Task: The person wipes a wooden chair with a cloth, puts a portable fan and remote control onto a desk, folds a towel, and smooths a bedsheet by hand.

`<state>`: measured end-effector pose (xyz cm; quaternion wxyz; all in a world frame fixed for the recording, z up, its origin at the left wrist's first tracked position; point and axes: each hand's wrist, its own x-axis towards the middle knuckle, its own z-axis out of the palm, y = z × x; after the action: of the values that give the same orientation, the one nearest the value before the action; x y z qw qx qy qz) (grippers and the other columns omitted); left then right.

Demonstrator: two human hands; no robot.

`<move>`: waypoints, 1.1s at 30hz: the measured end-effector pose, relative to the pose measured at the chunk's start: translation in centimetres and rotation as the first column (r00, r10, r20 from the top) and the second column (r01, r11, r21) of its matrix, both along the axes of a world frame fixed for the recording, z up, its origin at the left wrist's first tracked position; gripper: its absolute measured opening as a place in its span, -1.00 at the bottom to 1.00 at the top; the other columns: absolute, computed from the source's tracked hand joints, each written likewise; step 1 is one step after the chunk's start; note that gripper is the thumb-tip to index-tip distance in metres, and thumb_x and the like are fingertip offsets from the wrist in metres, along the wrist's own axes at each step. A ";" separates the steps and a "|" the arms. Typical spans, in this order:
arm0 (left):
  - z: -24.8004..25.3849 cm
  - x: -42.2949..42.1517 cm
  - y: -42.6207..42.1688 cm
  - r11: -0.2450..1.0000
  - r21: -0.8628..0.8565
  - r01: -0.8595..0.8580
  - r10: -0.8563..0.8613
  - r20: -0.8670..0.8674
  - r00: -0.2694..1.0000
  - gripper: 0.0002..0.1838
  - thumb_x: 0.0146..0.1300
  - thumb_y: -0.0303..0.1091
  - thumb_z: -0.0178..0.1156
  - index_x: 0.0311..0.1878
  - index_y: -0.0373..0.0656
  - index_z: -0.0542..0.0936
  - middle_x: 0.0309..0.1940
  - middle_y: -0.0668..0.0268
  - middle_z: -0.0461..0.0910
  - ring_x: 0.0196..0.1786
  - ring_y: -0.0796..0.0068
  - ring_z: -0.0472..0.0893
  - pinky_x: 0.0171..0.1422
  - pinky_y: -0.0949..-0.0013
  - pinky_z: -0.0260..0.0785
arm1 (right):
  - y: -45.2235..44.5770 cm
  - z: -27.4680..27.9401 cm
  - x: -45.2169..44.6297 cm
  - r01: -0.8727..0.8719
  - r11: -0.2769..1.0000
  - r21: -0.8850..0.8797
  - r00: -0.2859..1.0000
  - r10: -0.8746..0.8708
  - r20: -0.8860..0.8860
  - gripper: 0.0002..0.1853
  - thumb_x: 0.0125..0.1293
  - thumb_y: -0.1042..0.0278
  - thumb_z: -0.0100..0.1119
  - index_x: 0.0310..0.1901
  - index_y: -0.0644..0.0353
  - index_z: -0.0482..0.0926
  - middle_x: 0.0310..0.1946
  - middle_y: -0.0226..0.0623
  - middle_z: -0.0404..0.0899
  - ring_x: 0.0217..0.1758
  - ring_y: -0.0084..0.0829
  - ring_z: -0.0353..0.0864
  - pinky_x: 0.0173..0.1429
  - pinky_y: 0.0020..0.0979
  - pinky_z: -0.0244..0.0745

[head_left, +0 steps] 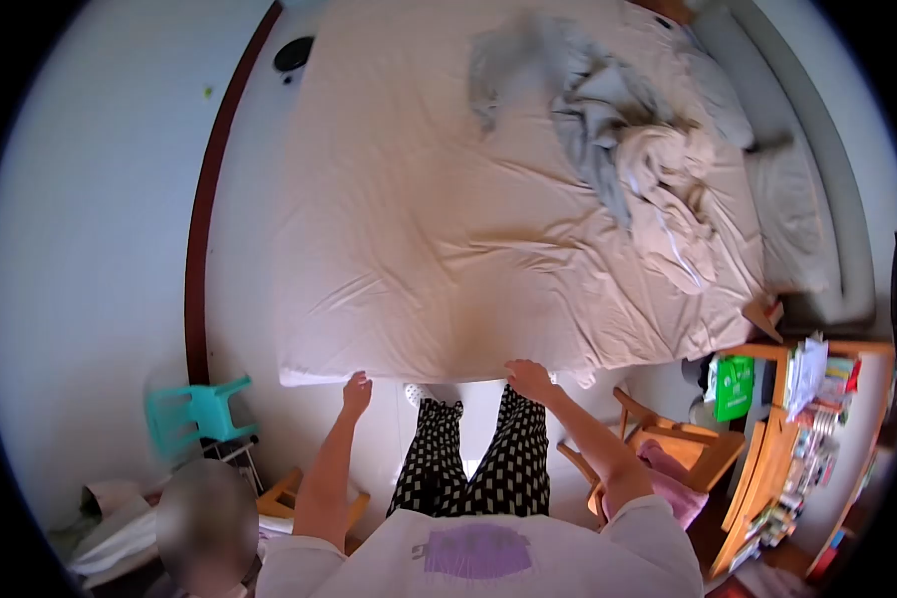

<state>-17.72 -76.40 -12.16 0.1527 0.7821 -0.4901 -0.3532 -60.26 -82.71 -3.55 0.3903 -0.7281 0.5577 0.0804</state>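
A bed with a wrinkled beige sheet (399, 229) spreads out in front of me. My left hand (357, 390) is at the near edge of the sheet, toward its left corner, with its fingers curled closed at the edge. Farther right along the same edge, my right hand (530, 380) has its fingers bent closed against the sheet. Whatever fabric lies between the fingers is too small to make out. A grey cover (593, 110) and a crumpled beige cloth (668, 179) lie on the upper right of the bed.
Grey pillows (787, 199) line the headboard. A wooden chair (688, 444) and a bookshelf desk (757, 468) stand at the right. A turquoise plastic stool (204, 414) is at the left. Near the lower left, a person's blurred head (207, 528) shows.
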 end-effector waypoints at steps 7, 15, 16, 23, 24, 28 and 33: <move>-9.4 14.8 0.8 0.989 0.054 -0.140 0.134 0.109 0.985 -0.42 0.13 -0.30 0.19 0.21 -0.30 0.31 0.09 -0.08 0.41 0.16 -0.01 0.39 0.26 0.10 0.23 | -1.9 -11.7 12.0 0.037 0.998 -0.043 0.999 -0.039 -0.026 -0.66 0.12 0.27 0.05 -0.04 0.11 0.52 -0.05 -0.09 0.48 0.02 -0.13 0.46 0.06 -0.13 0.40; -12.3 20.8 -5.4 0.995 -0.058 -0.078 0.093 0.311 0.946 -0.21 0.07 -0.32 0.27 0.35 -0.18 0.11 0.34 -0.03 0.07 0.36 0.02 0.14 0.37 0.06 0.07 | -6.2 -17.6 23.1 0.178 0.939 -0.294 0.984 -0.179 0.025 -0.42 0.03 0.28 0.23 0.13 0.18 0.32 -0.01 -0.06 0.41 0.07 -0.03 0.38 0.12 -0.14 0.35; -12.8 21.3 -5.9 0.990 -0.121 -0.070 0.101 0.275 0.956 -0.18 0.03 -0.31 0.31 0.34 -0.15 0.12 0.34 -0.01 0.07 0.36 0.03 0.14 0.38 0.06 0.04 | -6.1 -18.0 24.2 0.203 0.865 -0.458 0.977 -0.210 0.035 -0.40 0.01 0.30 0.26 0.13 0.19 0.31 -0.01 -0.08 0.39 0.08 -0.03 0.37 0.10 -0.13 0.35; -13.2 22.0 -7.5 0.958 -0.118 -0.262 0.286 0.301 0.910 -0.51 -0.05 -0.37 0.36 -0.01 -0.16 0.44 0.05 0.15 0.30 0.14 0.08 0.28 0.20 0.06 0.20 | -5.8 -21.0 25.6 0.265 0.848 -0.459 0.961 -0.269 0.058 -0.66 0.04 0.34 0.21 -0.12 0.17 0.41 -0.11 -0.15 0.41 -0.03 -0.07 0.41 -0.05 -0.15 0.40; -13.2 22.1 -7.5 0.960 -0.124 -0.253 0.279 0.293 0.915 -0.51 -0.05 -0.37 0.36 -0.01 -0.16 0.44 0.05 0.15 0.30 0.14 0.08 0.28 0.20 0.06 0.20 | -5.7 -22.3 25.4 0.237 0.868 -0.436 0.971 -0.228 0.075 -0.75 0.06 0.36 0.18 -0.22 0.18 0.42 -0.19 -0.14 0.43 -0.12 -0.08 0.44 -0.12 -0.14 0.41; -13.2 23.5 -7.5 0.999 -0.034 0.024 -0.007 0.433 0.902 -0.77 0.10 -0.37 0.21 -0.18 -0.17 0.45 -0.15 0.21 0.42 -0.05 0.12 0.42 0.00 0.10 0.33 | -5.4 -22.5 26.4 0.370 0.878 -0.305 0.929 -0.351 0.117 -0.93 0.10 0.43 0.08 -0.42 0.21 0.43 -0.39 -0.09 0.46 -0.33 -0.08 0.50 -0.28 -0.13 0.39; -10.6 25.5 -5.6 0.978 0.064 0.200 -0.202 0.551 0.810 -0.83 0.14 -0.53 -0.03 -0.19 -0.15 0.45 -0.22 0.20 0.47 -0.14 0.12 0.50 -0.11 0.13 0.40 | -3.3 -18.5 31.4 0.279 0.957 0.085 0.924 -0.291 0.248 -0.98 0.10 0.50 0.06 -0.41 0.20 0.43 -0.44 -0.10 0.47 -0.33 -0.05 0.49 -0.28 -0.16 0.37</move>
<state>7.79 -82.03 -22.80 -0.0354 0.7947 -0.5927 -0.1262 -28.90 -85.99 -22.08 0.4844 -0.6339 0.6000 -0.0594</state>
